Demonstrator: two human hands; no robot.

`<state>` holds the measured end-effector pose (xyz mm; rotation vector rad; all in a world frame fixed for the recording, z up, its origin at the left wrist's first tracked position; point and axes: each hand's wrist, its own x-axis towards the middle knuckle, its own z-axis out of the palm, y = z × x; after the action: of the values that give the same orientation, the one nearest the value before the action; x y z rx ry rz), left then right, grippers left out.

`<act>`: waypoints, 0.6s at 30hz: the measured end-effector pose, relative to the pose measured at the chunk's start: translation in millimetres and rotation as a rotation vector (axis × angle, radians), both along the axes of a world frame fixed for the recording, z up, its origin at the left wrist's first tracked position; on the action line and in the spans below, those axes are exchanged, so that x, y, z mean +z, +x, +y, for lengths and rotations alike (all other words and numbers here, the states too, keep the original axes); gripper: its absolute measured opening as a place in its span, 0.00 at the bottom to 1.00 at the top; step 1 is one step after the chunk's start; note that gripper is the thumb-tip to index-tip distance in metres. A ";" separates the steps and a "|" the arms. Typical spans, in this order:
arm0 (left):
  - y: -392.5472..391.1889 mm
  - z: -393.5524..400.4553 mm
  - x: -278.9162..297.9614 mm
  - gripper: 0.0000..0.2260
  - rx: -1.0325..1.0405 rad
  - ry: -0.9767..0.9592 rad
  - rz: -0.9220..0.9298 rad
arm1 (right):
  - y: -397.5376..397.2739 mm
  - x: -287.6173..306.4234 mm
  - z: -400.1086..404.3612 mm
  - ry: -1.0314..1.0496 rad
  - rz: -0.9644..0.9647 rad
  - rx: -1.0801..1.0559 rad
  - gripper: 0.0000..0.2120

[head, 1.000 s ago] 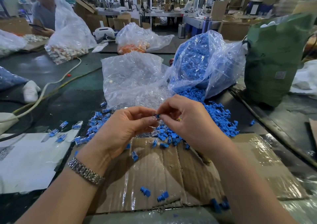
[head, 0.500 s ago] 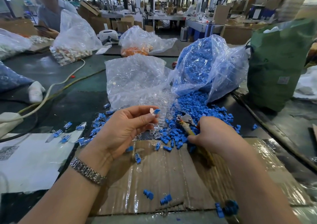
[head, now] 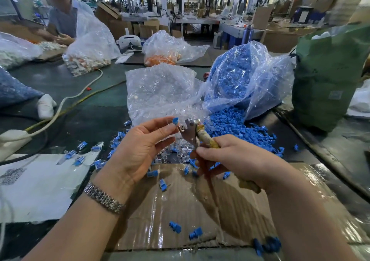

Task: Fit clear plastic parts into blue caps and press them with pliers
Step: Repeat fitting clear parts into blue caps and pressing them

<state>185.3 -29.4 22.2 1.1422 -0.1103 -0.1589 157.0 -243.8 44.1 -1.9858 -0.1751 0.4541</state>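
Note:
My left hand point(head: 143, 148) pinches a small blue cap point(head: 175, 121) at its fingertips, held up above the table. My right hand point(head: 234, 160) grips the worn handles of a pair of pliers point(head: 192, 131), whose metal jaws sit just right of the cap, a small gap apart from it. Whether a clear part sits in the cap is too small to tell. A heap of loose blue caps point(head: 236, 128) spills from a clear bag point(head: 246, 80) behind. Clear plastic parts point(head: 180, 152) lie under my hands beside another clear bag point(head: 162, 94).
A flattened cardboard sheet point(head: 180, 206) with a few stray blue caps lies in front of me. Assembled pieces point(head: 80, 150) lie on white paper point(head: 40, 186) at the left. A green sack point(head: 328, 76) stands at the right. Cables point(head: 66, 100) cross the dark table; another person point(head: 62, 16) works far left.
My right hand let go of the cap, picked the pliers up from the pile and raised them to the cap. My left hand kept the cap and lifted it slightly.

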 end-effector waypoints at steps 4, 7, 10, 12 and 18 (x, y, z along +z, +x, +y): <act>-0.4 -1.8 0.1 0.10 0.016 0.039 -0.033 | -5.1 1.9 6.0 -0.006 -0.026 0.062 0.17; -2.6 -3.5 1.0 0.11 0.013 0.112 -0.078 | -7.5 3.7 8.2 -0.017 -0.031 0.058 0.18; -4.5 -5.3 1.8 0.11 0.054 0.237 -0.138 | -8.6 4.8 10.2 -0.052 -0.045 0.083 0.19; -5.9 -7.2 2.0 0.11 0.077 0.272 -0.159 | -8.4 4.4 11.5 -0.069 -0.059 0.093 0.18; -8.1 -7.2 1.1 0.13 0.128 0.369 -0.229 | -6.0 -3.1 16.3 -0.104 -0.108 0.051 0.22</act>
<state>177.2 -36.6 23.2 1.5293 -0.2165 0.0696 151.0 -227.5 41.0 -2.1137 -0.2755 0.3951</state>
